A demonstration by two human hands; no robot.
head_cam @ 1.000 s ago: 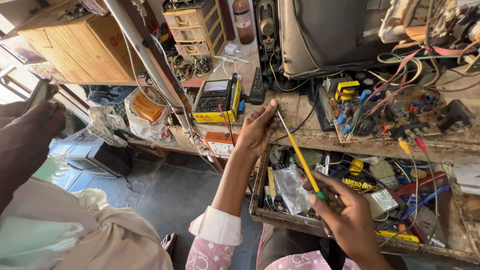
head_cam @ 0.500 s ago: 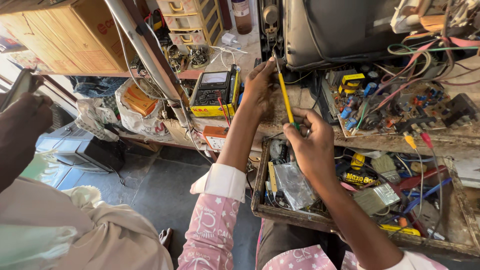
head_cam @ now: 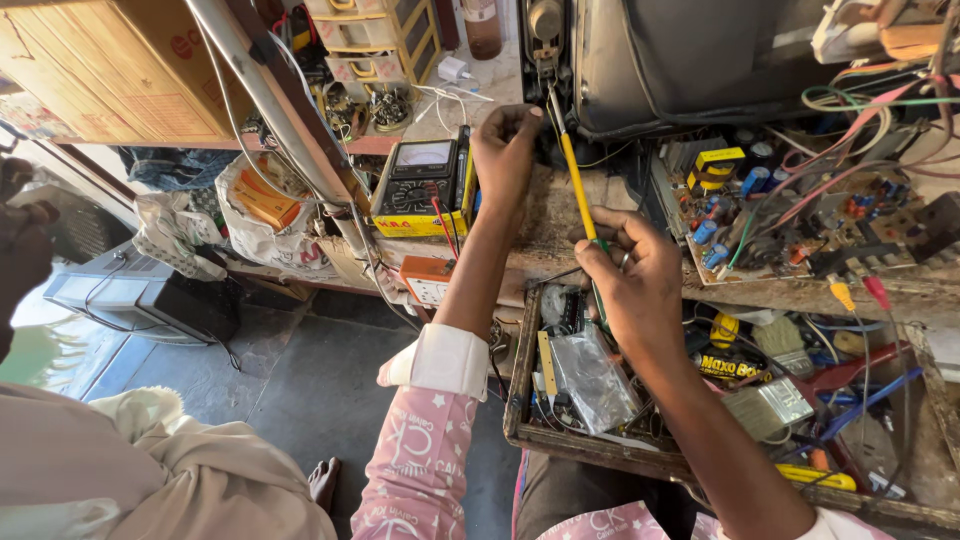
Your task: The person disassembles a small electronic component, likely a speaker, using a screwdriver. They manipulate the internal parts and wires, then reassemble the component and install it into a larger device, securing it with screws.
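Head view: right hand point(head_cam: 630, 275) grips yellow screwdriver point(head_cam: 578, 185), left hand point(head_cam: 503, 140) clenched beside multimeter point(head_cam: 425, 185).

Worn wooden bench point(head_cam: 560, 235) bears yellow multimeter point(head_cam: 422, 187), circuit board point(head_cam: 800, 220), television point(head_cam: 700, 60)

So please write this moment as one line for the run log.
right hand: holds yellow screwdriver, tip at television back | left hand: beside tip | multimeter: on bench

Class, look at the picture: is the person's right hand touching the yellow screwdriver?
Touching. The head view shows the right hand with its fingers closed around the yellow screwdriver, the shaft running up out of the grip.
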